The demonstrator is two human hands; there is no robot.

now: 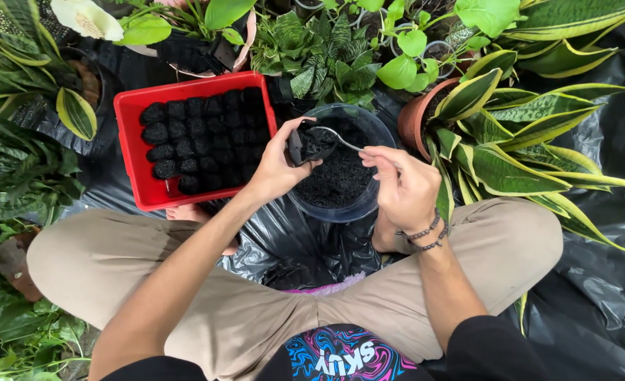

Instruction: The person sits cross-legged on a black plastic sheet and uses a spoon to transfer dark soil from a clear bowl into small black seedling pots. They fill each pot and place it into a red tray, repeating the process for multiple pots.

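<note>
Black plastic sheeting (595, 310) is spread over the ground, and leafy potted plants are crowded around its far edge. A person is seated cross-legged on it in tan trousers, seen from above.

A small black nursery bag (305, 144), filled with dark soil, is held in the left hand (278, 169); its fingers are wrapped around the bag's side, with the thumb pressed against the near face. The bag is held over the left rim of a clear plastic bowl (365, 204), which is set on the sheeting between the knees and is partly filled with dark soil.

A metal spoon (337, 135) is pinched by its handle between the thumb and bent fingers of the right hand (405, 189). The spoon's bowl is laid at the mouth of the bag, touching the soil there. Beaded bracelets (427, 236) are worn on the right wrist.

Just left of the bowl, a red rectangular tray (130, 148) is seen, packed with rows of filled black bags of the same kind. A terracotta pot (412, 123) with striped, yellow-edged leaves is placed just right of the bowl, and a white flower (86, 17) is visible at the upper left.
</note>
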